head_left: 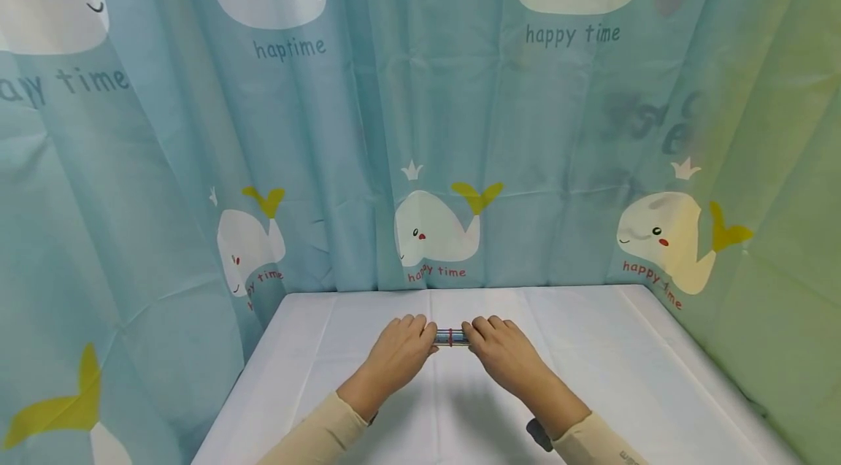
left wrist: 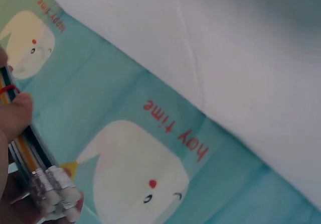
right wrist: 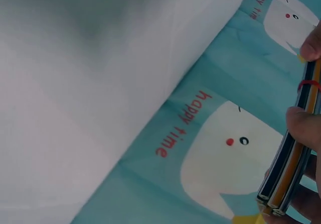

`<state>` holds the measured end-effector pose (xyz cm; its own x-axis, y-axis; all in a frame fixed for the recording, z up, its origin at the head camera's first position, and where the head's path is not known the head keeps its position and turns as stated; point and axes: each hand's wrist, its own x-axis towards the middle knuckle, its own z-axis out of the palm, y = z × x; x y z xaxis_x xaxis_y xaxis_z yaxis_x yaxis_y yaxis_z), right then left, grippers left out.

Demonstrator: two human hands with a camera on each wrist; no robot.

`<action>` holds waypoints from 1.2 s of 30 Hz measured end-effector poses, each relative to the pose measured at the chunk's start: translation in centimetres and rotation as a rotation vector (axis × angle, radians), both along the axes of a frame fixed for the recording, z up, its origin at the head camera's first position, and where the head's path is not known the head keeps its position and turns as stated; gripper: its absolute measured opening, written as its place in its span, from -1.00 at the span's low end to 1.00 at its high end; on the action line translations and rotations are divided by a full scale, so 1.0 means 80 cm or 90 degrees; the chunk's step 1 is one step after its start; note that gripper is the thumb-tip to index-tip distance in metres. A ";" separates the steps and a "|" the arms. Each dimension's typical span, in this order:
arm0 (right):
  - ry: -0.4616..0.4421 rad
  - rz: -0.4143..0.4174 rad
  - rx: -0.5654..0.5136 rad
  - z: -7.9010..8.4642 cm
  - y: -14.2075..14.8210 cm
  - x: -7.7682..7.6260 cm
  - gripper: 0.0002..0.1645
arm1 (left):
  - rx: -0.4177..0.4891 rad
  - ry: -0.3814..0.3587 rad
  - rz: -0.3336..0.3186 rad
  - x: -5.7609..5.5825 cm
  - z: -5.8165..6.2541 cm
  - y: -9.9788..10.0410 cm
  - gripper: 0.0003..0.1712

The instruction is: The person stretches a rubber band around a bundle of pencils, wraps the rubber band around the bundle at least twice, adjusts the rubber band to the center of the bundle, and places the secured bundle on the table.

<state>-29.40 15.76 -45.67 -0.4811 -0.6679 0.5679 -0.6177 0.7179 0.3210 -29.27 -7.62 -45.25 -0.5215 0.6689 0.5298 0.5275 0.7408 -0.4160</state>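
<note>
A bundle of pencils [head_left: 442, 337] with dark, orange and silvery sides is held level above the white table by both hands. A red rubber band [head_left: 450, 337] circles its middle. My left hand [head_left: 399, 350] grips one end; in the left wrist view white erasers in silvery ferrules [left wrist: 55, 194] stick out there. My right hand [head_left: 504, 352] grips the other end. In the right wrist view the pencils [right wrist: 283, 171] show flat, eraserless ends near the fingers. Both thumbs [right wrist: 303, 126] press along the bundle, with the band between the hands.
A white cloth-covered table [head_left: 578, 348] lies beneath the hands. Behind and at both sides hangs a blue-green curtain [head_left: 368, 122] printed with whales. A dark object [head_left: 539, 434] shows at the right wrist. Shadows of the arms fall on the cloth.
</note>
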 end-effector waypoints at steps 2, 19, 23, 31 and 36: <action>0.004 0.009 -0.025 -0.006 -0.001 -0.001 -0.52 | 0.027 -0.003 -0.012 0.000 -0.004 0.000 -0.61; -0.055 -0.004 -0.039 -0.042 -0.005 -0.009 -0.55 | 0.096 -0.105 0.024 0.002 -0.036 -0.001 -0.63; -0.076 0.008 -0.037 -0.054 -0.006 -0.015 -0.59 | 0.094 -0.150 0.042 -0.001 -0.048 -0.002 -0.65; -0.153 -0.016 -0.014 -0.074 -0.010 -0.020 -0.63 | 0.085 -0.203 0.052 -0.012 -0.069 -0.006 -0.67; -0.180 -0.027 0.002 -0.081 -0.013 -0.019 -0.64 | 0.076 -0.228 0.051 -0.011 -0.077 -0.008 -0.67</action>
<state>-30.91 14.76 -52.18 -0.6472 -0.6457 0.4053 -0.6529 0.7439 0.1427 -30.19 -8.22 -51.38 -0.7355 0.5633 0.3764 0.5622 0.8175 -0.1249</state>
